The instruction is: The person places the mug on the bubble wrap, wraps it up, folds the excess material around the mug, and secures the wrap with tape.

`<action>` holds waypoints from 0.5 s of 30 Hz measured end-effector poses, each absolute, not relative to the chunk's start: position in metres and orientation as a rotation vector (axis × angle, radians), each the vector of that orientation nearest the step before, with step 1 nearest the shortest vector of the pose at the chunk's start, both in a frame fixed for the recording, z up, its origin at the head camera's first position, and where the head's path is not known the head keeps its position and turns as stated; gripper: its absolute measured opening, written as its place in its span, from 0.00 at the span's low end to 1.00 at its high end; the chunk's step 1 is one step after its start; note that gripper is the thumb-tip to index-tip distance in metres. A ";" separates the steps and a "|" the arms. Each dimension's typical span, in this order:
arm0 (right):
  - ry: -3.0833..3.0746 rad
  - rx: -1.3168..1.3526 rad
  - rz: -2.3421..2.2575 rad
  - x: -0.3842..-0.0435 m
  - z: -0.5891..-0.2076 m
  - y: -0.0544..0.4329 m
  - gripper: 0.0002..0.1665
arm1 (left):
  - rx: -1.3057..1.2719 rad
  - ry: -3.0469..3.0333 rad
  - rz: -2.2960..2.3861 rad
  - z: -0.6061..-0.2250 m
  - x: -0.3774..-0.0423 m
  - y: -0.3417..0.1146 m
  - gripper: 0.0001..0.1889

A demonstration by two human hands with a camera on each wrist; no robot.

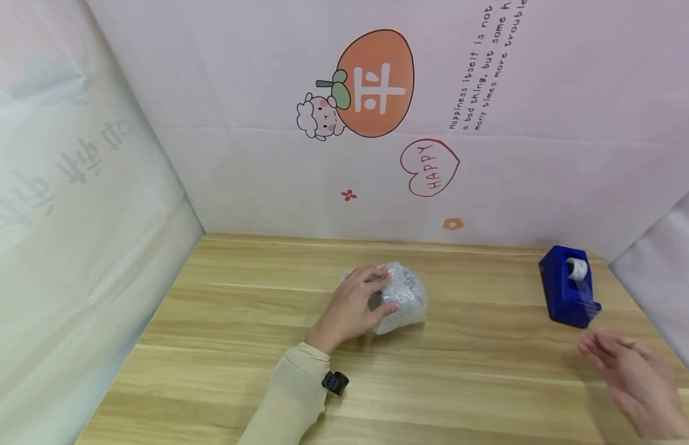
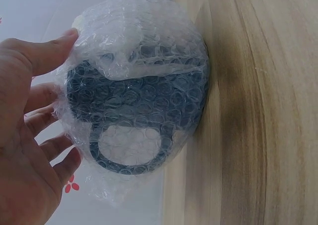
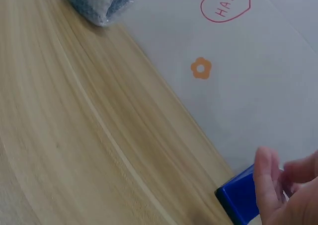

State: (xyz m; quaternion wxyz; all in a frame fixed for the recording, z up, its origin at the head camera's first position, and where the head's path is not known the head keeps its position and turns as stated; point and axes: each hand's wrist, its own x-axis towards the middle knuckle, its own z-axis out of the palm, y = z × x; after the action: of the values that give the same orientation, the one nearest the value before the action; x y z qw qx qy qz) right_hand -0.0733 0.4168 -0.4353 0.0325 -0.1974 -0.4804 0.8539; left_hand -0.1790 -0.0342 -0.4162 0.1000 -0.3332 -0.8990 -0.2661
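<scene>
A dark mug [image 2: 134,98] with a looped handle shows through its bubble wrap [image 2: 144,26] and lies on its side on the table. My left hand [image 1: 352,306] holds the wrapped mug from the left, thumb on one side and fingers on the other. Far to the right, a blue tape dispenser [image 1: 564,293] carries a small roll of clear tape [image 1: 578,269]. Just in front of its cutting edge is my right hand [image 1: 631,377], slightly blurred. Its fingertips and thumb come together at a faint clear strip of tape [image 1: 594,314] leading from the dispenser.
The wood-grain table [image 1: 222,371] meets a printed white sheet [image 1: 255,179] along its back edge. Another pale sheet [image 1: 99,247] hangs at the left. A black band [image 1: 336,383] sits at the left sleeve's cuff.
</scene>
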 end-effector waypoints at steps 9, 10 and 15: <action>-1.409 -0.853 2.647 -0.081 -0.439 0.428 0.23 | -0.990 -2.657 -0.798 -0.420 -0.180 -0.034 0.31; -1.405 -0.849 2.664 -0.081 -0.440 0.430 0.23 | -0.991 -2.657 -0.804 -0.420 -0.179 -0.034 0.31; -1.647 -0.784 2.664 -0.085 -0.447 0.441 0.24 | -0.987 -2.645 -0.824 -0.421 -0.179 -0.034 0.31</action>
State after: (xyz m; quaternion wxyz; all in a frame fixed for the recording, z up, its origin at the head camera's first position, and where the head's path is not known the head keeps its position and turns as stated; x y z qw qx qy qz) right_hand -0.0851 0.4413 -0.4468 -0.0433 -0.2425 -0.5097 0.8243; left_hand -0.1787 -0.0336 -0.4207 0.1004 -0.3339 -0.8949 -0.2786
